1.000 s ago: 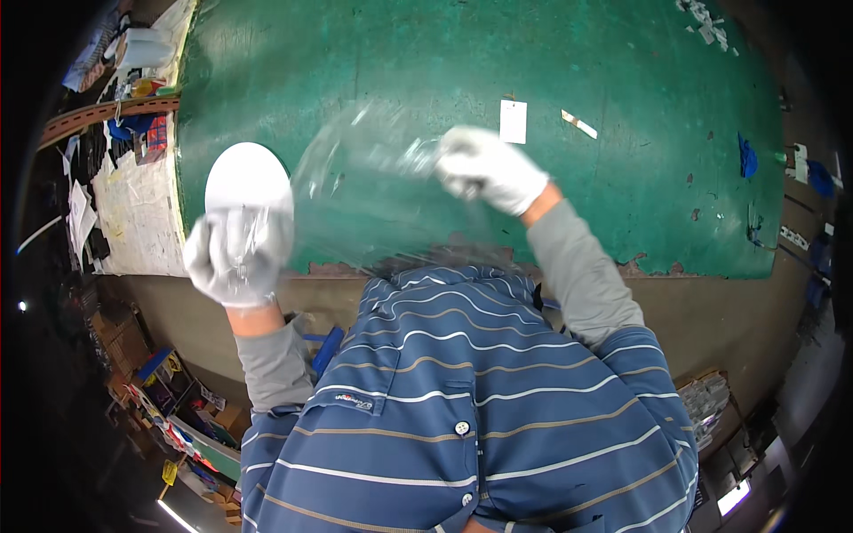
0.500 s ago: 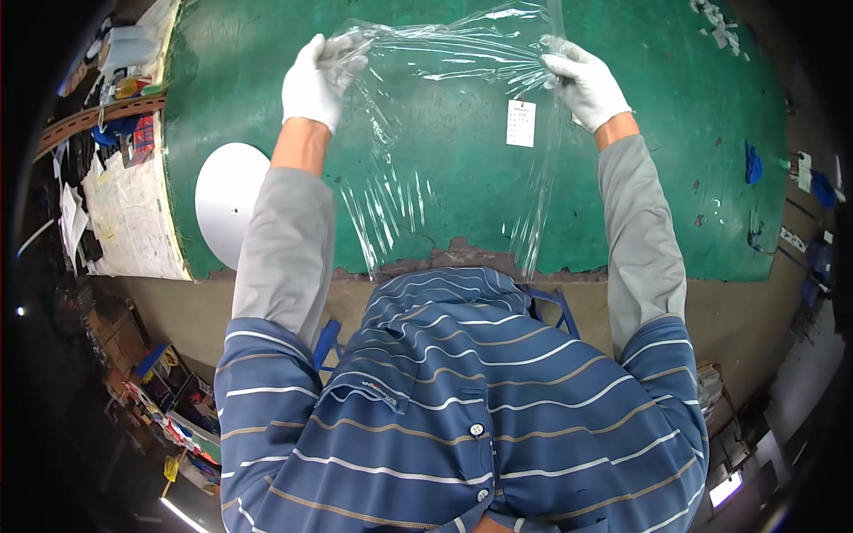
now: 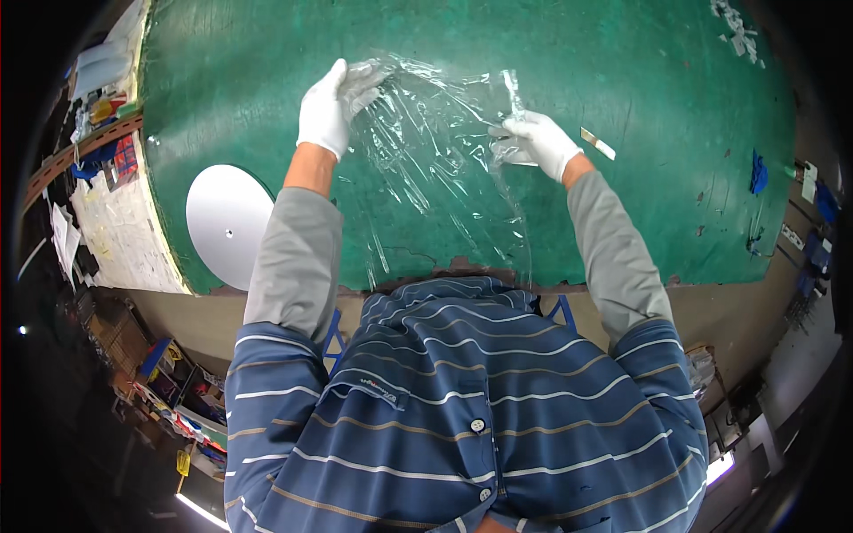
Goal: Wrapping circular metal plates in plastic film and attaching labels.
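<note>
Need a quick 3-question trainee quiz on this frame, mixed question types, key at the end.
1. True or false: both gloved hands grip the clear plastic film.
2. What lies on the green table beside the person's left arm? A) white round disc B) red box C) metal bowl
3. Fill in: the left hand and the right hand wear ___ gloves.

Key: 1 true; 2 A, the white round disc sits at the table's near edge; 3 white.
</note>
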Demonstrator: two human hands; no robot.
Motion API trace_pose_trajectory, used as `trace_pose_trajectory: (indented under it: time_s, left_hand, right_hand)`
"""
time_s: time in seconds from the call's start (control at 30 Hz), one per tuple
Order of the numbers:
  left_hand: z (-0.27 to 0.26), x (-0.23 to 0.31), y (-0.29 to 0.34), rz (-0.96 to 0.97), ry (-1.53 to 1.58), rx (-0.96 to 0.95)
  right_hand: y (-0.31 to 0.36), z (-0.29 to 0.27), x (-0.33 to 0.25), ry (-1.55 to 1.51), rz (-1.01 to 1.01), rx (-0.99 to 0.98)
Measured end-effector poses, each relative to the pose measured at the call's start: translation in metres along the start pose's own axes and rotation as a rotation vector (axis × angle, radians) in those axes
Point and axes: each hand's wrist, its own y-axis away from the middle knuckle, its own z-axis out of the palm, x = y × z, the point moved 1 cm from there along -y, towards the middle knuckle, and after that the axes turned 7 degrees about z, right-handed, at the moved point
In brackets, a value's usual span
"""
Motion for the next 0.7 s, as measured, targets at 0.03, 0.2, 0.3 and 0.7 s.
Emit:
trace_pose_trajectory:
  time_s: [0.03, 0.2, 0.3, 0.7]
  left_hand:
    - [0.003, -0.003, 0.003, -0.019, -0.042, -0.021]
    - [0.025, -0.016, 0.007, -0.075, -0.161, -0.092]
    - [0.036, -0.026, 0.004, -0.082, -0.164, -0.112]
    - [0.007, -0.048, -0.045, -0.044, -0.018, 0.037]
  right_hand:
    - [0.005, -0.001, 0.002, 0.036, -0.047, 0.126]
    - [0.015, -0.048, 0.006, 0.035, -0.239, 0.345]
    - [0.016, -0.077, -0.005, 0.137, -0.337, 0.505]
    - [-0.052, -0.017, -0.056, 0.563, -0.459, 1.155]
